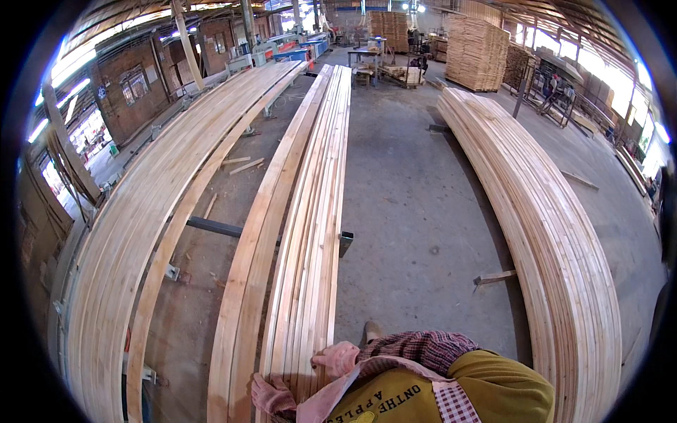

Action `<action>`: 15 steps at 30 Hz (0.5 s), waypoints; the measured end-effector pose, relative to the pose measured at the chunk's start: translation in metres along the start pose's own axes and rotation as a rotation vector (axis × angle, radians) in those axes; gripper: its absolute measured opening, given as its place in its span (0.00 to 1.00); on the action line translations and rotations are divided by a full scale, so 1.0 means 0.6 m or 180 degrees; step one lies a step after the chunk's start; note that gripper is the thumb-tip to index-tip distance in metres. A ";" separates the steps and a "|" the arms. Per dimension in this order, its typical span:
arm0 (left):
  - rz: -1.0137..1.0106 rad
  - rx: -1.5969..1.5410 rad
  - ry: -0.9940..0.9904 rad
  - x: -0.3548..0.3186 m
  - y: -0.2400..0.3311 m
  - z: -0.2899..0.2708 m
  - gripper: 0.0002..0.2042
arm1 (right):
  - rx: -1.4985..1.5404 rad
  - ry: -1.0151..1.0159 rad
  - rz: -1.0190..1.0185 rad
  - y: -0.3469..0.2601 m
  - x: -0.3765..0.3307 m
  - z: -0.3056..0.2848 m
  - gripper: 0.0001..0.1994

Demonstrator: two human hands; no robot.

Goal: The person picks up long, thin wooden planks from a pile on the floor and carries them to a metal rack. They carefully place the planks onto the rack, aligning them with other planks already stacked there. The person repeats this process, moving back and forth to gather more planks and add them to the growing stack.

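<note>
Both my hands wear pink gloves and are at the near end of a long stack of narrow wooden strips [307, 282]. My left hand [273, 396] is at the stack's left edge, its fingers bent over the strips. Across from it, my right hand [337, 358] is closed at the right edge, with its fingertips on the top strips. The undersides of both hands are hidden. Directly left of the stack run long, wider boards [257, 268], parallel to the strips.
A wide row of long boards [141, 247] lies on the left, with a single board [169, 261] beside it. A dark metal crossbar [215, 226] spans below. On the right, another long stack of strips [543, 233] rests on wooden supports [495, 278]. Tall wood piles [476, 53] stand far back.
</note>
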State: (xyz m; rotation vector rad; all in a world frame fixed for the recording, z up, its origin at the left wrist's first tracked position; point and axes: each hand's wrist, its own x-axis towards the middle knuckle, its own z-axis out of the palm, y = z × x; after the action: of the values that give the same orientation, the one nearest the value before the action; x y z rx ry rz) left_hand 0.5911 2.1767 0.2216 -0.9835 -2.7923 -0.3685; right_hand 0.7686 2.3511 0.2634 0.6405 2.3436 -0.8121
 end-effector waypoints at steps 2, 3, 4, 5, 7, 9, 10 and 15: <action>-0.0003 0.0015 -0.0029 0.001 0.003 0.001 0.28 | -0.0062 0.0178 -0.0096 0.010 0.003 0.013 0.31; -0.0004 0.0023 -0.0043 0.002 0.005 0.001 0.28 | -0.0093 0.0267 -0.0144 0.014 0.003 0.018 0.31; -0.0021 0.0032 -0.0080 0.003 0.006 -0.001 0.28 | -0.0099 0.0248 -0.0131 0.013 0.002 0.017 0.32; -0.0037 0.0040 -0.0117 0.005 0.009 -0.004 0.28 | -0.0105 0.0229 -0.0117 0.011 0.001 0.015 0.32; -0.0082 0.0098 -0.0223 0.007 0.010 -0.009 0.28 | -0.0089 0.0158 -0.0097 0.010 0.003 0.014 0.33; -0.0140 0.0195 -0.0362 0.008 0.011 -0.011 0.28 | -0.0047 0.0053 -0.0086 0.011 0.010 0.016 0.33; -0.0132 0.0197 -0.0308 0.008 0.011 -0.010 0.28 | -0.0057 0.0108 -0.0077 0.013 0.013 0.020 0.33; -0.0107 0.0183 -0.0200 0.007 0.008 -0.004 0.28 | -0.0033 0.0231 -0.0074 0.011 0.010 0.021 0.32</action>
State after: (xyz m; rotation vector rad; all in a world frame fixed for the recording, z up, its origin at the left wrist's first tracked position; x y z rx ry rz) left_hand 0.5911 2.1823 0.2260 -0.9525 -2.8613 -0.2643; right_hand 0.7726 2.3490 0.2486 0.6496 2.4233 -0.7988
